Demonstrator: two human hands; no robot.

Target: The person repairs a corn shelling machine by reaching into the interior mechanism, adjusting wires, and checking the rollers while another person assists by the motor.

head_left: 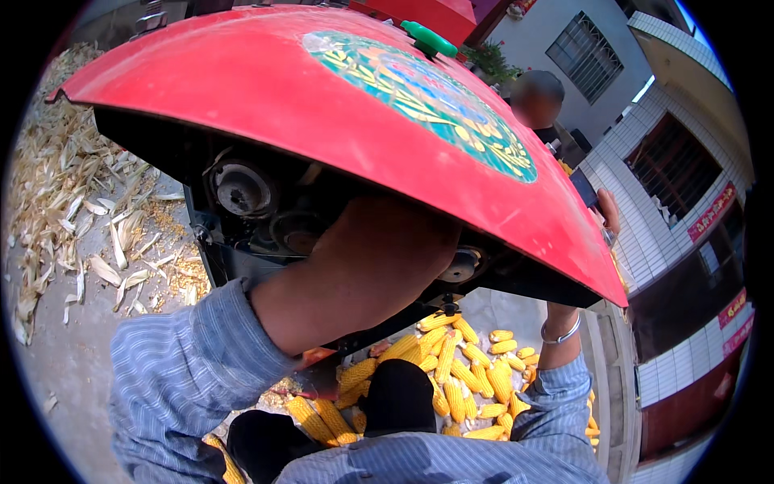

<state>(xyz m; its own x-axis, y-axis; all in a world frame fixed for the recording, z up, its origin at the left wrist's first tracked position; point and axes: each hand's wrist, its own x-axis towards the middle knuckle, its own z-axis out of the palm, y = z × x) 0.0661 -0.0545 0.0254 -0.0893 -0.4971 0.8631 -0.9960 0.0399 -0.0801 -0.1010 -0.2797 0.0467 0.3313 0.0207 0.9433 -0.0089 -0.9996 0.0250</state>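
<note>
A red metal cover [387, 145] with a round, flowered green and blue emblem is raised over a dark machine housing. My left hand [387, 250] reaches in beneath it, among round pulley-like wheels such as the grey wheel [242, 190] and a smaller wheel [461, 264]. Its fingers are hidden inside, so what they touch cannot be seen. My right hand [562, 313], with a silver bracelet at the wrist, goes up behind the cover's lower right edge. The cover hides its fingers and any grip.
Yellow corn cobs [476, 375] lie on the ground around my knees. Dry husks [64, 185] and loose kernels [189, 270] spread at left. A person [538, 101] is behind the cover; a hand [608, 211] shows past its right edge, whose I cannot tell. Tiled walls [661, 226] rise at right.
</note>
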